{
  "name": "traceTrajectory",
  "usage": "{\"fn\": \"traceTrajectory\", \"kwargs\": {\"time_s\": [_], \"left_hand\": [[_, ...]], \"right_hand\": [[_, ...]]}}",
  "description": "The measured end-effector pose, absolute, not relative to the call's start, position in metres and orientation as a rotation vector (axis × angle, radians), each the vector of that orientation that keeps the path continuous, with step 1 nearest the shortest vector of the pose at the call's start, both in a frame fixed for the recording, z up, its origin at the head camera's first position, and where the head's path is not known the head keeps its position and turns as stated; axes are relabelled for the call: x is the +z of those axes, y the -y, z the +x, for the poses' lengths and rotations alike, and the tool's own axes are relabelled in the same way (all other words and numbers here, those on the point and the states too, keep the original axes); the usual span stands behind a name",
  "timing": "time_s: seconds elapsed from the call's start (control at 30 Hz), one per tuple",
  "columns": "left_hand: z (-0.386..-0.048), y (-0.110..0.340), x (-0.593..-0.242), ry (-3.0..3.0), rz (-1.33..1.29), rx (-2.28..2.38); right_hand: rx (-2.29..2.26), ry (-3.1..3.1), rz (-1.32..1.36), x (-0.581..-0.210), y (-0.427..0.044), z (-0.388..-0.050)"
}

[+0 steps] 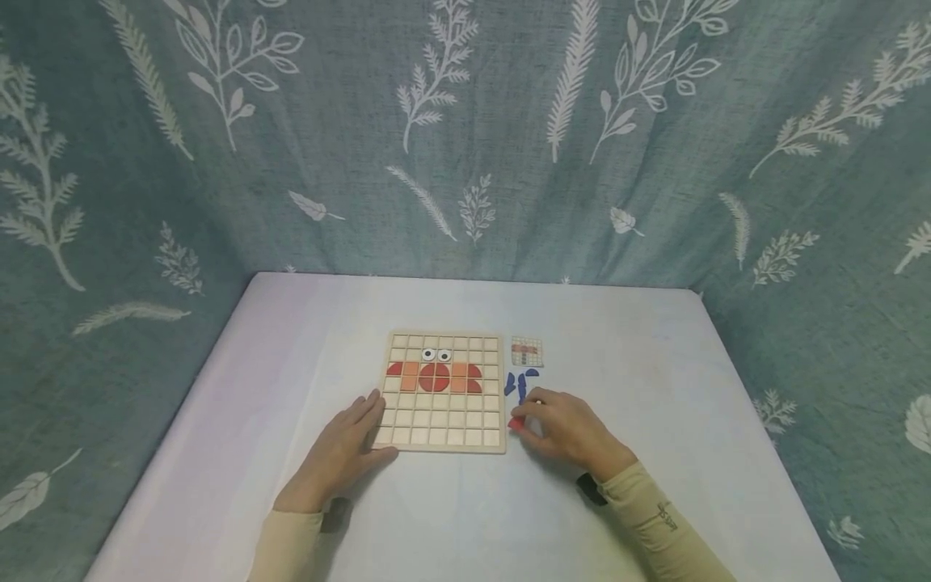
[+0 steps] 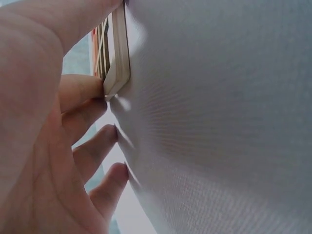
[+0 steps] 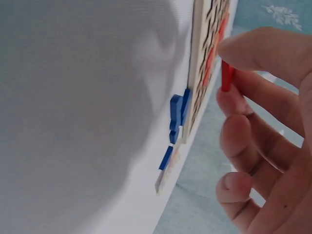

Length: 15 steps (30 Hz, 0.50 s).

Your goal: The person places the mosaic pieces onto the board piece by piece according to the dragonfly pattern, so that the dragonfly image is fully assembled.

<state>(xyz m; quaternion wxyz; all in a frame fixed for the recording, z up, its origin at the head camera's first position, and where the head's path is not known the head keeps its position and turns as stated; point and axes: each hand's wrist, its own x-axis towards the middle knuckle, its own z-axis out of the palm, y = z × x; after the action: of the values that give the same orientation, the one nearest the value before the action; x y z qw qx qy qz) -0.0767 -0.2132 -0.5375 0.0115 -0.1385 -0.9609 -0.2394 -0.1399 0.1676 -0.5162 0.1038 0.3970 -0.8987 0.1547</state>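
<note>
A square wooden grid board (image 1: 451, 449) lies on the table, with red and orange tiles and two eye pieces (image 1: 429, 354) in its upper half. My left hand (image 1: 340, 449) rests at its lower left corner, thumb along the near edge and fingertips by the left side. In the left wrist view the fingers look nearly straight. Just right of the board, my right hand (image 1: 570, 424) pinches a small red tile (image 3: 226, 76) between thumb and index finger. The fingers partly hide the tile's shape. In the right wrist view, it is raised off the table.
Several blue tiles (image 1: 522, 388) lie right of the board, close to the right hand. Beyond them sits a small pattern card (image 1: 527, 352) with a printed grid figure. A white cloth covers the table (image 1: 618, 339), and leaf-patterned curtains (image 1: 509, 202) enclose its back and sides.
</note>
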Motion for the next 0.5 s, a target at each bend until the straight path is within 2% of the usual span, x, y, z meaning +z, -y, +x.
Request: {"fn": "traceTrajectory", "kwargs": {"time_s": [0.5], "left_hand": [[-0.076, 0.215, -0.539, 3.002, -0.402, -0.753]], "right_hand": [[0.563, 2.437, 1.228, -0.498, -0.140, -0.154]]}}
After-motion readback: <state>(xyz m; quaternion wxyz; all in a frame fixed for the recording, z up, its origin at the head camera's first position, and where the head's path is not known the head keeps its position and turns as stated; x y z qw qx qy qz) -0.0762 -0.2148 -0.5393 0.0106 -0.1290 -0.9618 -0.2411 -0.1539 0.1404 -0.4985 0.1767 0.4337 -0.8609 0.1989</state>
